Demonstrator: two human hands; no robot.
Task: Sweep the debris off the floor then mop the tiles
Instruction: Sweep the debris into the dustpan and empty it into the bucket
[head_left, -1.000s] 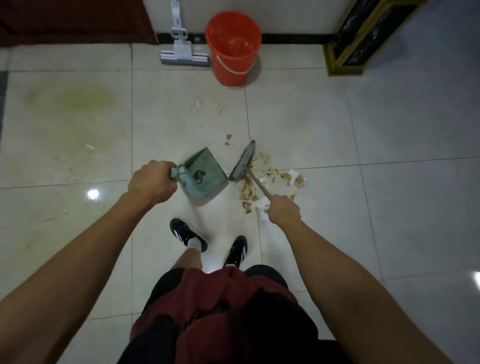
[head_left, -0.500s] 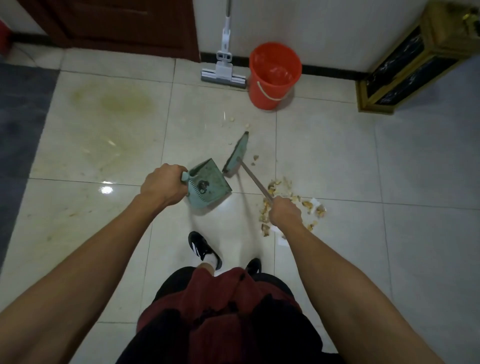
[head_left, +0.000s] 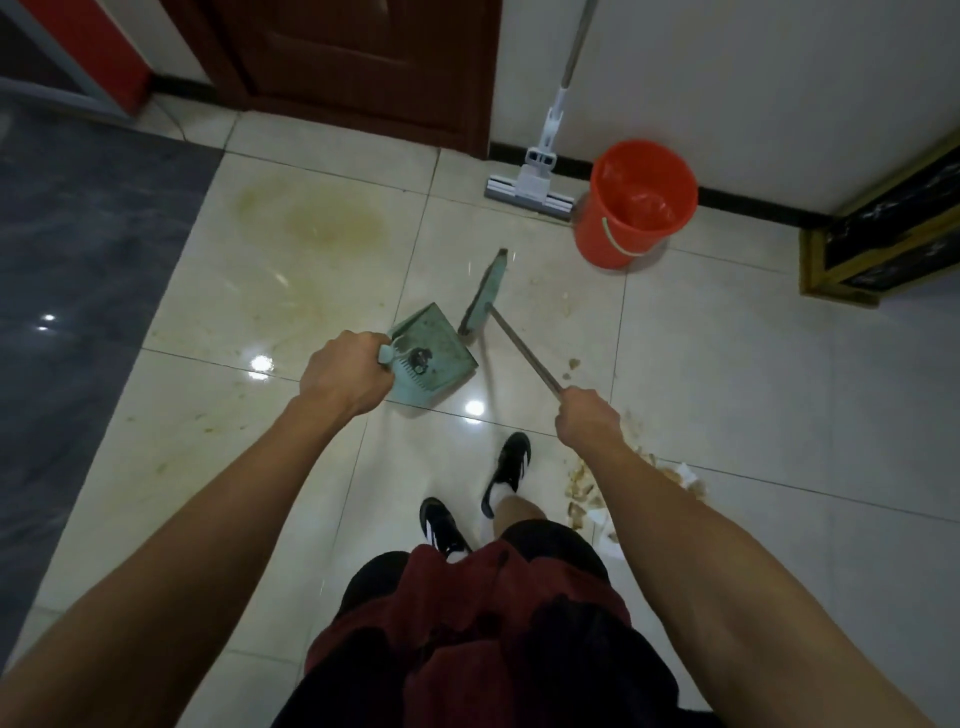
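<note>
My left hand (head_left: 345, 375) grips the handle of a green dustpan (head_left: 434, 358) held just above the tiles. My right hand (head_left: 587, 418) is closed on the thin brown handle of a green broom (head_left: 483, 296), whose head points away toward the wall. A pile of tan debris and white paper scraps (head_left: 587, 491) lies on the floor under and beside my right forearm, partly hidden by it. A few loose crumbs (head_left: 571, 364) lie near the broom handle. A sponge mop (head_left: 530, 189) leans against the far wall beside an orange bucket (head_left: 636, 202).
A yellowish stain (head_left: 317, 218) marks the tiles at the far left. A dark grey floor strip (head_left: 78, 249) runs along the left. A brown door (head_left: 358, 67) stands ahead, a gold-framed dark cabinet (head_left: 888, 239) at the far right. My black shoes (head_left: 506, 467) are below.
The view has shifted back and left, so the debris pile now lies by my right forearm. Broom and dustpan have swung away from the pile toward the far left.
</note>
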